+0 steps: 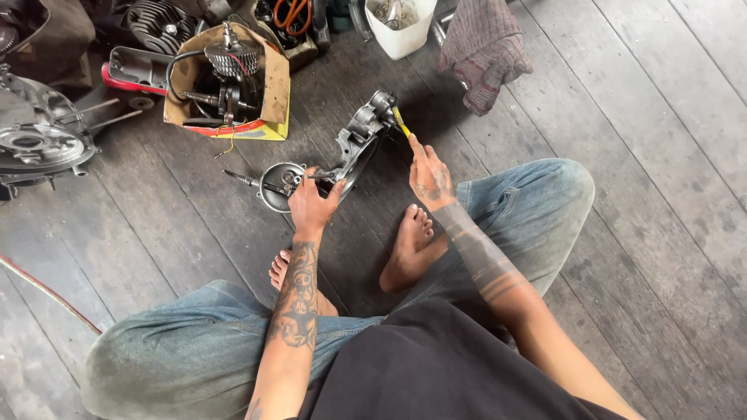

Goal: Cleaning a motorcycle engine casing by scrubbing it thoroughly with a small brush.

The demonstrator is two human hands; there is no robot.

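I sit cross-legged on a dark wooden floor. A grey metal engine casing point(359, 138) stands tilted on its edge in front of my feet. My left hand point(311, 204) grips its near lower end and holds it up. My right hand point(429, 176) holds a yellow-handled tool point(400, 120) whose tip meets the casing's upper end. A round metal cover point(278, 185) with a shaft lies flat just left of my left hand.
A cardboard box point(268, 93) with a gear and crank parts sits at upper left, a larger engine block point(35, 144) at far left. A white bucket point(401, 27) and a reddish rag point(484, 50) lie at the top. A red cable point(47, 292) crosses the lower left.
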